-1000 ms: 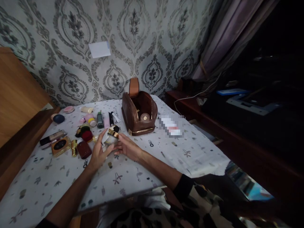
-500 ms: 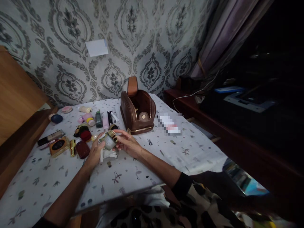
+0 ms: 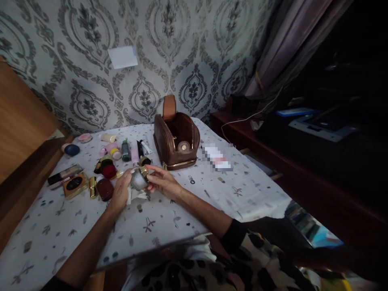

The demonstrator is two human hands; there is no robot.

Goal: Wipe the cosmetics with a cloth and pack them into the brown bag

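Jar [image 3: 138, 181] is up over the near-middle of the table [image 3: 169, 216], tilted, gold lid [image 3: 144, 173] toward the right. Right hand [image 3: 165, 183] pinches it at the lid end; left hand [image 3: 120, 193] grips the left side, white tissue [image 3: 138, 196] bunched under its fingers. Brown bag [image 3: 177, 149] stands open, far side, right of the jar. Dark red case [image 3: 105, 189] lies just left of left hand; green bottle [image 3: 125, 150] farther back.
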